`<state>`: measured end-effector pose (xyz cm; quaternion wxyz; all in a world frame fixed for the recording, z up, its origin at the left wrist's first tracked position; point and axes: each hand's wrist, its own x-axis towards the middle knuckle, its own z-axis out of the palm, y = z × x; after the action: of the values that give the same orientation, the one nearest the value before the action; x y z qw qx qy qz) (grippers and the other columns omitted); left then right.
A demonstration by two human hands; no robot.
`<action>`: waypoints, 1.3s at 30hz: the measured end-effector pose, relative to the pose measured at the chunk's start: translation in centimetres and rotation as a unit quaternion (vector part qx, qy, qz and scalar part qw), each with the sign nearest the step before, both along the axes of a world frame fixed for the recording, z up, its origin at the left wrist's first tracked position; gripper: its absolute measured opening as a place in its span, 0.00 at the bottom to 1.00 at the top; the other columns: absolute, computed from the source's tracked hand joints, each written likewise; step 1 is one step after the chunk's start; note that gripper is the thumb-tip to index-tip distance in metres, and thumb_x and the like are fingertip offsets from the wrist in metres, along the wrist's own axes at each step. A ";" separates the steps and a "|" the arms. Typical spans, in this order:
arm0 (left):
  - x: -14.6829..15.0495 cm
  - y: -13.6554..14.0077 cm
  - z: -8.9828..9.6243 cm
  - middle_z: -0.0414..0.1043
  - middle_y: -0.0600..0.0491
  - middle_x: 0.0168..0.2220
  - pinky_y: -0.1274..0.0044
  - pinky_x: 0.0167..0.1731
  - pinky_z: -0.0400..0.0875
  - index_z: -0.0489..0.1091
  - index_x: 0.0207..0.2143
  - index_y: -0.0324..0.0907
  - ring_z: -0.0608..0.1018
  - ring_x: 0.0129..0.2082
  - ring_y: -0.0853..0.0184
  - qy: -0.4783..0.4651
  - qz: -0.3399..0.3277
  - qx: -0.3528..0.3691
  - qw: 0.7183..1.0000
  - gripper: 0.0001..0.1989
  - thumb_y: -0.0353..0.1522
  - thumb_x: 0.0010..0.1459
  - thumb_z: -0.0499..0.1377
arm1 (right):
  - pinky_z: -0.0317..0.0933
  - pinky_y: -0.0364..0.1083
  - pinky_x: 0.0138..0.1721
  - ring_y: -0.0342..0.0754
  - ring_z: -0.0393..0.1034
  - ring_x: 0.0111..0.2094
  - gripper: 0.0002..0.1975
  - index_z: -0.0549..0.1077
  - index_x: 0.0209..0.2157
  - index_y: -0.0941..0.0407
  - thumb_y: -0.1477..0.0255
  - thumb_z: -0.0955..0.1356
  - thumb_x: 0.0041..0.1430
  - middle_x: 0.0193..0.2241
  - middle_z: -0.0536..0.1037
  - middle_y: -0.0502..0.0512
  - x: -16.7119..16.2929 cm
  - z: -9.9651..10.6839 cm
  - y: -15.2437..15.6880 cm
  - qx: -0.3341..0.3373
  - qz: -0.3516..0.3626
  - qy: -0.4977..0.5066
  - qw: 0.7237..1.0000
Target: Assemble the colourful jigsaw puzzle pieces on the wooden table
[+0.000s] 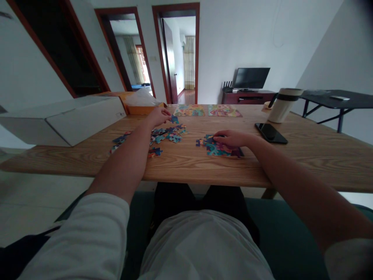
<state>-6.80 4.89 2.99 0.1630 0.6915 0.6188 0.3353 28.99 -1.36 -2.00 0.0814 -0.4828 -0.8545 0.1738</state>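
My left hand [159, 116] reaches out over the far side of the table, with thumb and fingers pinched at the edge of a blue jigsaw puzzle piece [175, 119]. Just below it lies a loose heap of puzzle pieces [167, 134], partly hidden by my left forearm. A few more puzzle pieces [155, 152] sit nearer the front. To the right, my right hand [231, 138] rests flat on a partly joined puzzle [215, 148], its fingers stretched out and covering the upper right of it.
Two colourful picture sheets [224, 111] lie at the table's far edge. A long white box [87, 116] and an orange box [136, 109] with clear plastic stand left. On the right are a black phone [271, 133] and a large mug [282, 107]. The wooden table's front edge [204, 181] faces me.
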 end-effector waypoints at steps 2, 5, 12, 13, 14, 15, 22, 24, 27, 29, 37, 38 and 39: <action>-0.1 0.2 -0.4 0.77 0.51 0.31 0.79 0.28 0.67 0.73 0.35 0.40 0.77 0.28 0.68 -0.003 0.007 -0.005 1.000 0.07 0.31 0.53 0.67 | 0.66 0.51 0.54 0.57 0.75 0.51 0.29 0.76 0.56 0.53 0.48 0.61 0.68 0.54 0.79 0.59 0.0 -0.1 0.1 -0.001 0.002 -0.005 1.000; -0.9 0.6 -0.3 0.79 0.50 0.34 0.78 0.31 0.69 0.75 0.37 0.41 0.79 0.32 0.65 0.066 0.006 -0.029 0.997 0.12 0.34 0.49 0.68 | 0.67 0.51 0.52 0.57 0.76 0.49 0.29 0.75 0.57 0.52 0.48 0.61 0.67 0.53 0.80 0.59 0.1 -0.1 0.2 -0.010 0.004 -0.003 1.000; -2.0 0.5 1.4 0.80 0.50 0.34 0.73 0.39 0.71 0.80 0.30 0.47 0.80 0.40 0.54 0.293 -0.067 -0.201 0.933 0.16 0.43 0.37 0.72 | 0.67 0.50 0.52 0.56 0.77 0.47 0.29 0.75 0.55 0.50 0.46 0.61 0.67 0.51 0.81 0.57 0.2 -0.1 0.3 -0.014 0.006 -0.004 1.000; -1.7 0.4 1.4 0.80 0.49 0.32 0.73 0.38 0.71 0.80 0.28 0.47 0.80 0.39 0.54 0.301 -0.064 -0.218 0.926 0.17 0.45 0.36 0.72 | 0.67 0.49 0.51 0.55 0.77 0.47 0.29 0.76 0.55 0.50 0.46 0.61 0.67 0.50 0.82 0.57 0.2 0.0 0.2 -0.015 0.005 -0.008 1.000; -1.4 0.2 1.4 0.79 0.48 0.30 0.72 0.36 0.71 0.80 0.27 0.47 0.80 0.37 0.53 0.306 -0.060 -0.233 0.921 0.18 0.46 0.35 0.73 | 0.67 0.49 0.52 0.55 0.77 0.47 0.28 0.76 0.55 0.50 0.47 0.60 0.68 0.50 0.82 0.57 0.1 0.1 0.1 -0.014 0.006 -0.011 1.000; -1.0 0.1 1.3 0.78 0.48 0.28 0.72 0.34 0.71 0.79 0.25 0.46 0.80 0.35 0.53 0.309 -0.058 -0.246 0.917 0.19 0.48 0.33 0.73 | 0.66 0.49 0.52 0.55 0.76 0.48 0.27 0.76 0.54 0.51 0.48 0.60 0.68 0.50 0.82 0.57 0.0 0.2 0.1 -0.011 0.008 -0.012 1.000; 0.6 -0.6 0.7 0.73 0.47 0.19 0.71 0.25 0.68 0.73 0.16 0.42 0.76 0.22 0.57 0.286 -0.068 -0.241 0.925 0.25 0.52 0.25 0.74 | 0.67 0.48 0.48 0.55 0.77 0.46 0.28 0.74 0.57 0.57 0.52 0.60 0.70 0.51 0.81 0.62 -0.4 0.7 -0.5 -0.012 0.000 -0.020 1.000; 0.8 -0.8 0.7 0.75 0.46 0.21 0.71 0.26 0.68 0.74 0.16 0.42 0.76 0.24 0.57 0.295 -0.076 -0.245 0.920 0.24 0.52 0.29 0.74 | 0.66 0.49 0.50 0.55 0.76 0.47 0.28 0.74 0.57 0.56 0.51 0.60 0.70 0.52 0.80 0.62 -0.4 0.7 -0.5 -0.004 0.002 -0.021 1.000; 1.0 -0.9 0.8 0.77 0.47 0.26 0.73 0.29 0.69 0.77 0.20 0.43 0.78 0.30 0.57 0.300 -0.095 -0.265 0.911 0.20 0.50 0.36 0.72 | 0.64 0.50 0.53 0.56 0.75 0.49 0.27 0.75 0.56 0.53 0.50 0.60 0.69 0.52 0.80 0.60 -0.4 0.7 -0.5 0.001 0.002 -0.015 1.000; 0.7 -0.8 0.9 0.79 0.48 0.28 0.74 0.33 0.70 0.78 0.23 0.44 0.80 0.34 0.57 0.286 -0.098 -0.258 0.917 0.18 0.49 0.41 0.70 | 0.64 0.50 0.54 0.56 0.75 0.49 0.26 0.77 0.54 0.52 0.50 0.60 0.69 0.51 0.81 0.58 -0.4 0.7 -0.4 -0.001 -0.001 -0.009 1.000; -2.6 1.5 -0.3 0.82 0.47 0.44 0.73 0.42 0.72 0.82 0.40 0.45 0.81 0.44 0.53 0.272 -0.010 -0.101 0.957 0.23 0.48 0.44 0.69 | 0.64 0.52 0.55 0.57 0.75 0.50 0.25 0.77 0.53 0.52 0.52 0.60 0.70 0.53 0.80 0.59 -0.4 0.9 -0.6 0.000 -0.002 -0.021 1.000; -2.6 1.7 -0.8 0.82 0.47 0.46 0.74 0.42 0.72 0.82 0.41 0.46 0.81 0.45 0.53 0.272 -0.013 -0.107 0.956 0.25 0.49 0.43 0.69 | 0.64 0.52 0.55 0.57 0.75 0.51 0.25 0.77 0.53 0.52 0.52 0.60 0.70 0.53 0.80 0.59 -0.4 0.8 -0.5 0.003 0.001 -0.019 1.000; -2.5 1.8 -1.2 0.81 0.48 0.47 0.74 0.43 0.72 0.82 0.42 0.47 0.81 0.46 0.53 0.272 -0.019 -0.115 0.955 0.26 0.50 0.43 0.69 | 0.64 0.52 0.56 0.57 0.75 0.51 0.25 0.77 0.53 0.52 0.52 0.60 0.70 0.53 0.80 0.59 -0.3 0.7 -0.4 0.005 0.004 -0.017 1.000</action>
<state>-9.26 6.72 1.83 0.0733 0.7449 0.6606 0.0580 28.68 -1.75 -1.33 0.0683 -0.4818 -0.8585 0.1617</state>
